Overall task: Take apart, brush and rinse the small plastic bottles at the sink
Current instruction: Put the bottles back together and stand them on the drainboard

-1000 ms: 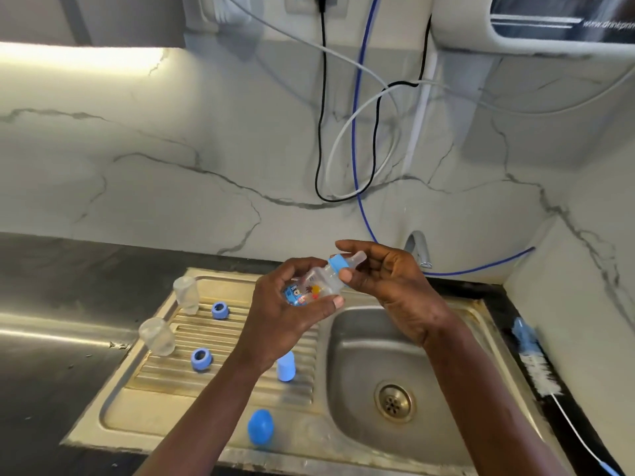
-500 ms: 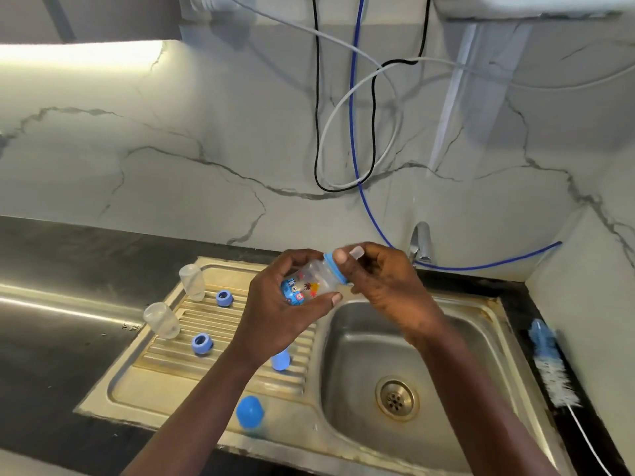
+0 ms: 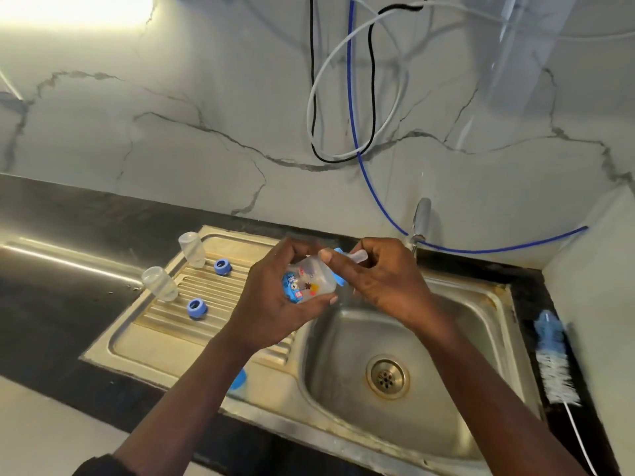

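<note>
Stainless steel sink below; left-hand grip clasps small printed plastic bottle, right-hand grip pinches blue screw collar: twist steadily.

Black cable, white cable, blue hose against veined marble wall

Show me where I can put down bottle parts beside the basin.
Free: the flat drainboard strip between the near blue ring, the front edge and the blue cap. Crowded: the ribbed far-left part, with two clear bottles and the far ring.
</note>
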